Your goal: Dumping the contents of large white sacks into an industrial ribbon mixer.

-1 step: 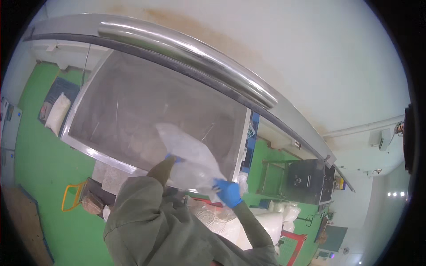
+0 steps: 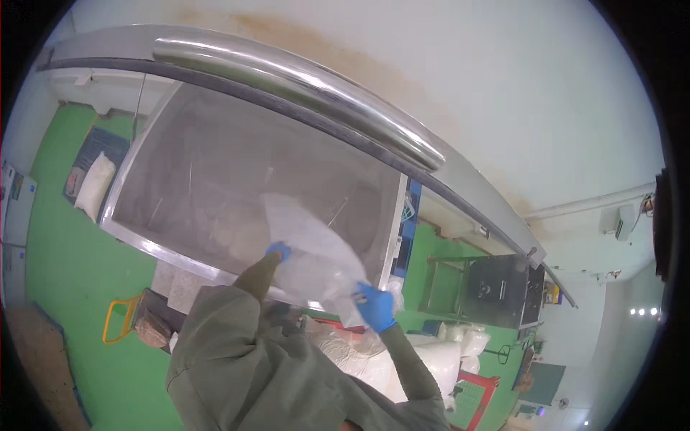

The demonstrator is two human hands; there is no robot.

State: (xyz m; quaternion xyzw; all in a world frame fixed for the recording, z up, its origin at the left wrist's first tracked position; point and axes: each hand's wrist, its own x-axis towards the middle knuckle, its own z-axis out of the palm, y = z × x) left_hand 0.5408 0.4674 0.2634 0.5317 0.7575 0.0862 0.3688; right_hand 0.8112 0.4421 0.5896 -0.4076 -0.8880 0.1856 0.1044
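Note:
A translucent white plastic bag (image 2: 316, 248) hangs over the near edge of a wide grey metal tub (image 2: 237, 154), its upper end reaching in over the tub. My left hand (image 2: 279, 250), in a blue glove, is closed on the bag's left side. Farther right and nearer me, my right hand (image 2: 376, 307), also blue-gloved, grips the bag's lower end. Folds of plastic hide part of the fingertips. Inside the tub, pale powdery matter shows as a faint haze.
A raised lid with a polished metal tube (image 2: 302, 93) spans the tub's far side. A white sack (image 2: 95, 185) lies on a pallet at left, and a yellow-handled cart (image 2: 118, 320) stands nearer. At right are a dark metal cabinet (image 2: 492, 291), bulky white sacks (image 2: 431, 359) and a red frame (image 2: 483, 395).
The bag has shifted slightly right. My left hand has moved a little up and right and shows more fully; my right hand has moved slightly right.

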